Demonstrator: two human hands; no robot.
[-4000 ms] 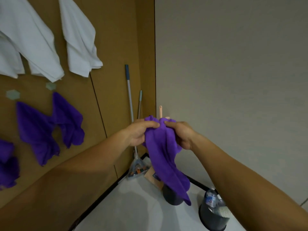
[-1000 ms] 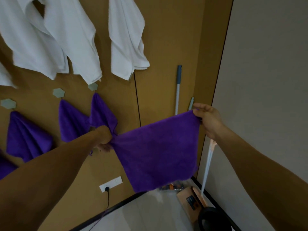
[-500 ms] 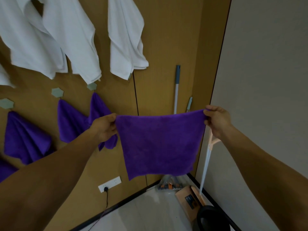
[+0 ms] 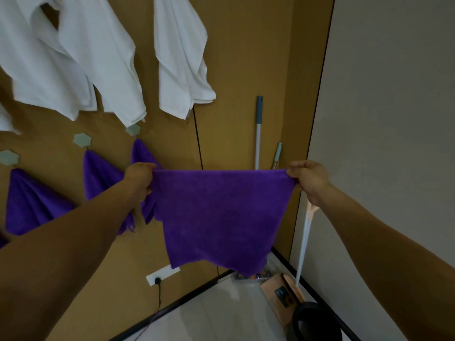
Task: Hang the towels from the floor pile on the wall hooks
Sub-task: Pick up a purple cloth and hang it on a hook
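A brown wall (image 4: 241,57) is filling the view from 9 to 12 o'clock. It is meeting a grey wall (image 4: 394,94) that is taking up the side from 1 to 4 o'clock. A pale, glossy floor (image 4: 216,318) is showing at 6 o'clock, edged by a dark skirting strip.

Three white towels (image 4: 179,57) are hanging along the top from 10 to 12 o'clock. The towel (image 4: 221,212), purple, is hanging spread flat at the centre, in the air in front of the brown wall. Its top edge is being pulled level between both hands and its lower edge is drooping toward 6 o'clock. Three hung purple towels (image 4: 32,205) are dangling at 9 o'clock, the nearest one partly behind the left forearm.

The left hand (image 4: 139,178) is at the towel's 9 o'clock, its grip pinching the top left corner. The right hand (image 4: 309,179) is at its 3 o'clock, its grip pinching the top right corner.

A black bin (image 4: 316,323) is standing on the floor at 5 o'clock. Just beside it a peach dustpan (image 4: 270,287) is carrying a dark label too small to read. A grey-tipped pole (image 4: 258,134) is leaning in the corner at 1 o'clock. A white socket (image 4: 162,273) is sitting low on the brown wall at 7 o'clock, with a black cord (image 4: 158,296) plugged in. Pale green hexagonal hooks (image 4: 83,139) are sitting above the hung purple towels.
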